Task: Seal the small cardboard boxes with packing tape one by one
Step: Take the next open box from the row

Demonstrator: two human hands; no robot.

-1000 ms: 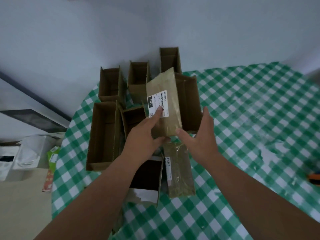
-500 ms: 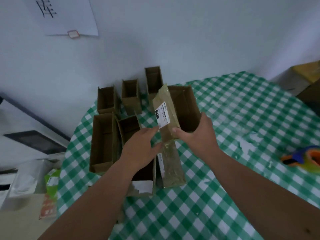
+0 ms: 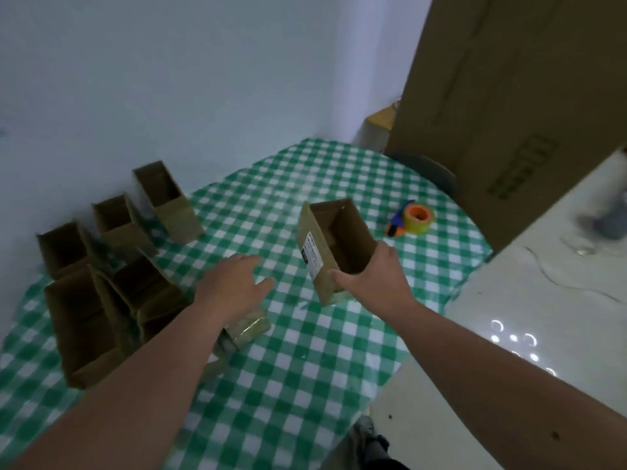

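Now, key relation: we are holding the box (image 3: 334,247) in our right hand (image 3: 371,283), and the tape (image 3: 412,220) is lying beyond it, up and to the right on the table (image 3: 305,368), near but not touching.
Box axis: its long side is running from our hand away toward the far edge, tilted, with the open face turned up so we are looking into the hollow.
Box place: it is sitting over the middle of the checked cloth, its near end low by the cloth; whether it is touching we cannot tell.
Right grip: we are wrapping the fingers round the near end, thumb on the labelled side, the rest over the right wall.
Left hand (image 3: 234,283): we are spreading it flat and loose above the cloth, holding nothing, just left of the box.
Nearer hand: we are judging the right hand the closer to the tape, yet it is busy, so the left would be crossing over the box.
Around: five open boxes (image 3: 112,293) are standing in a cluster at the left, and a taped box (image 3: 246,329) is lying under our left wrist.
In the way: nothing is lying between box and tape; a big carton (image 3: 515,96) is leaning at the right, behind the tape.
Still to do: the flaps are not yet closed.
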